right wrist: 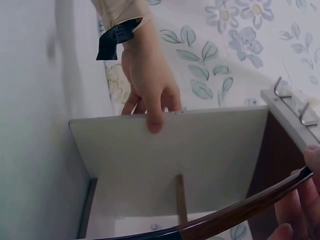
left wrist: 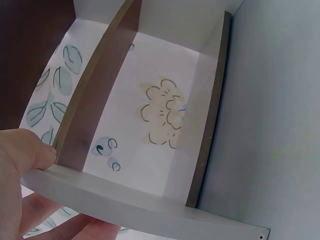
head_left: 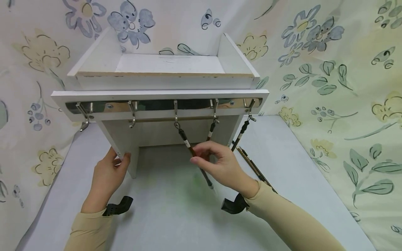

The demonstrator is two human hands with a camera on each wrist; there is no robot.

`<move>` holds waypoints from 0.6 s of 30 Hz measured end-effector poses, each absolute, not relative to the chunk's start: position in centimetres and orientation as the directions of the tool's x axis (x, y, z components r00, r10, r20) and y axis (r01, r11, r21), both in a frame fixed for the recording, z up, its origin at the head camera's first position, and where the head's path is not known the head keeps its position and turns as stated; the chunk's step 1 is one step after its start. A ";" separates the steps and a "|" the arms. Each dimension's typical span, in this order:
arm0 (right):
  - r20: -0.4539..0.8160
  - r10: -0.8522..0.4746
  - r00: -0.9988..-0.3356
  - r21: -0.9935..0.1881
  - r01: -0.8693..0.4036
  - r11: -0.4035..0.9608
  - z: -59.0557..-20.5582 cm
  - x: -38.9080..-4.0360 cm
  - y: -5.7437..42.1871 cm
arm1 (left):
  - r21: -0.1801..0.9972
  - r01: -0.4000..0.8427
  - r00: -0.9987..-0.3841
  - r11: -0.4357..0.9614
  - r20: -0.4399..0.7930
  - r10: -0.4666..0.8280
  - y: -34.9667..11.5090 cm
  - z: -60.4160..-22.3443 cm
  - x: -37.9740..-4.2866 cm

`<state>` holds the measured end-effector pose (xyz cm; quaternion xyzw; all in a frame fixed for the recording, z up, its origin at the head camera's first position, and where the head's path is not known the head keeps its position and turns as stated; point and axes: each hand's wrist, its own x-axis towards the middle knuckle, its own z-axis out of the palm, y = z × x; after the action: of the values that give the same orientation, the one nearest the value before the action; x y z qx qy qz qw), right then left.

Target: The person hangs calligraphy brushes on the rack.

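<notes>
A white wooden shelf rack [head_left: 160, 93] bears a metal strip with several hooks. From its middle hook [head_left: 176, 111] hangs a calligraphy brush [head_left: 205, 177] by a loop, tip down and slanted to the right. My right hand [head_left: 224, 165] pinches this brush's handle with thumb and fingers. In the right wrist view the dark brown handle [right wrist: 235, 217] crosses the bottom. My left hand [head_left: 106, 176] grips the front edge of the rack's left side panel [left wrist: 145, 200], thumb on the inner face. Two more brushes [head_left: 241, 134] hang from the hooks further right.
Thin brushes [head_left: 255, 169] lie on the white tabletop [head_left: 314, 195] right of the rack. The two left hooks [head_left: 83, 116] bear nothing. An open tray-like top [head_left: 169, 64] crowns the rack. Flower-patterned cloth [head_left: 345, 87] hangs behind and at both sides.
</notes>
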<state>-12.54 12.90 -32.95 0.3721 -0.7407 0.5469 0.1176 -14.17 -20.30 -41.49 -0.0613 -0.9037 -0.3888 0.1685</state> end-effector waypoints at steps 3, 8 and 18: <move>0.571 -0.420 -0.706 -0.727 -0.672 0.140 -32.0 -12.0 12.5 | 0.681 0.240 -0.936 0.692 0.351 -0.020 -20.3 -41.4 -14.2; 0.550 -0.413 -0.726 -0.743 -0.651 0.155 -31.3 -11.6 12.3 | 0.676 0.251 -0.931 0.693 0.364 -0.018 -20.3 -41.5 -14.2; 0.521 -0.406 -0.751 -0.766 -0.621 0.164 -32.2 -11.8 12.3 | 0.672 0.255 -0.930 0.696 0.368 -0.015 -20.4 -41.6 -14.3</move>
<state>-11.83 12.29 -32.15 0.3392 -0.7567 0.5503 0.0979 -14.25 -20.36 -41.63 -0.0662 -0.9038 -0.3845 0.1757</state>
